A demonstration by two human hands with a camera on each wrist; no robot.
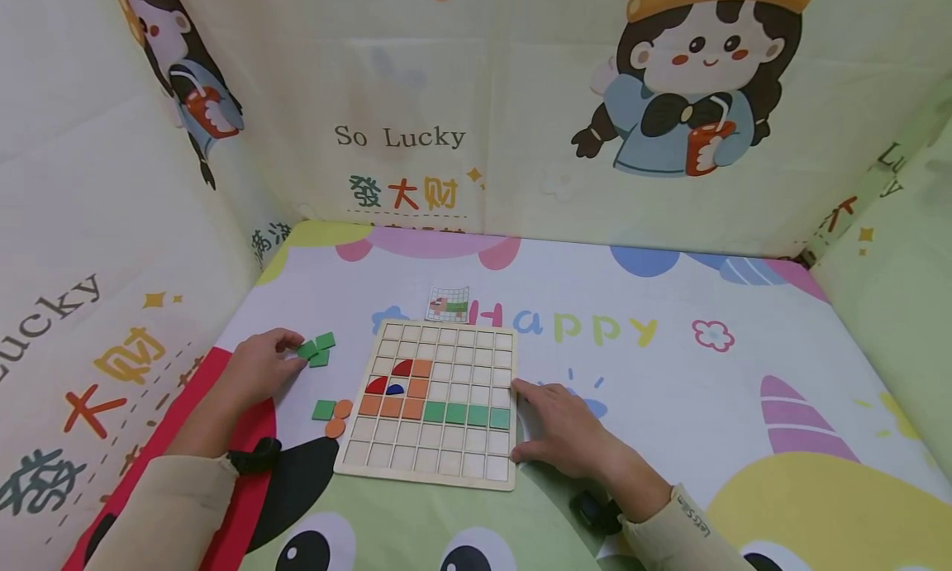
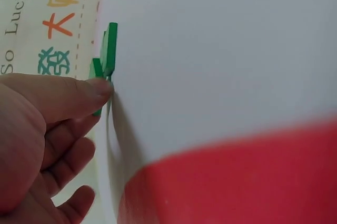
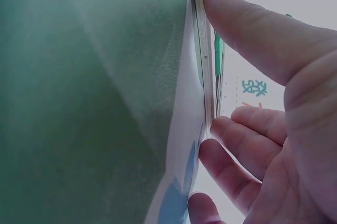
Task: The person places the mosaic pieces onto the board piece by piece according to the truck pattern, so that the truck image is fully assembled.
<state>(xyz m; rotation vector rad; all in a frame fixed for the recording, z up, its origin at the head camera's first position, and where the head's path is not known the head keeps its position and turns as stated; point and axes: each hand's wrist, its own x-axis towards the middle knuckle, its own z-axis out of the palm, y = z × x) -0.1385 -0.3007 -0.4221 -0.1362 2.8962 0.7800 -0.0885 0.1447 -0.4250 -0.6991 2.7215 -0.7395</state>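
Observation:
Near the loose green square tiles (image 1: 325,340), my left hand (image 1: 262,363) pinches a green tile (image 2: 97,67) between thumb and index finger; the thumb partly covers it. My right hand (image 1: 565,430) rests along the right edge of a wooden grid board (image 1: 424,474), its thumb (image 3: 247,23) and fingertips touching the rim. In the board's cells lie orange squares (image 1: 391,406), two red quarter-round pieces (image 1: 377,384), a blue half-round piece (image 1: 395,389) and a row of green squares (image 1: 455,413).
Left of the board lie one more green square (image 1: 323,410) and two orange round pieces (image 1: 335,428). A small pattern card (image 1: 448,304) sits behind the board's far edge. Printed cloth covers the table and the surrounding walls.

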